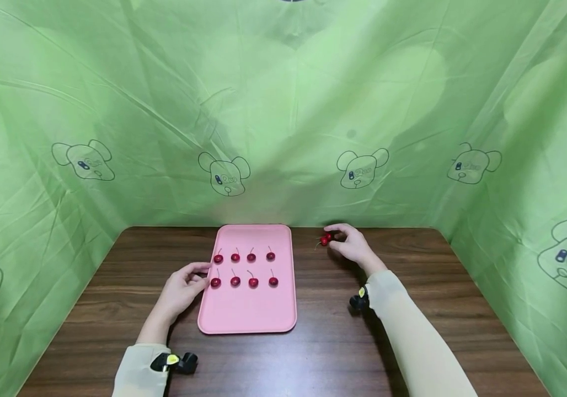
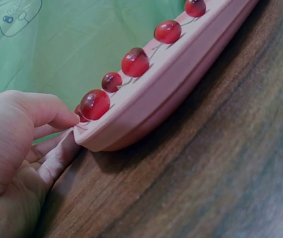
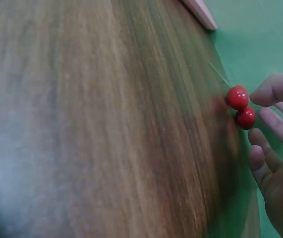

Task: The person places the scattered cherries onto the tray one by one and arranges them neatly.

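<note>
Several red cherries with stems stand in two rows on a pink tray [image 1: 249, 314]; one cherry [image 1: 273, 281] is at the right end of the nearer row. My left hand [image 1: 184, 286] pinches the tray's left rim, fingertips beside the leftmost cherry [image 2: 95, 104] in the left wrist view. To the right of the tray, my right hand [image 1: 352, 245] is at two more cherries [image 3: 238, 97] that lie side by side on the table. Its thumb and fingers are spread, with the fingertips right by the fruit and a gap between them.
The dark wooden table [image 1: 308, 364] runs back to a green cloth [image 1: 283, 110] printed with bear heads, which also rises on both sides. A black wrist camera [image 1: 359, 300] sits at the right sleeve, another wrist camera [image 1: 184, 363] at the left.
</note>
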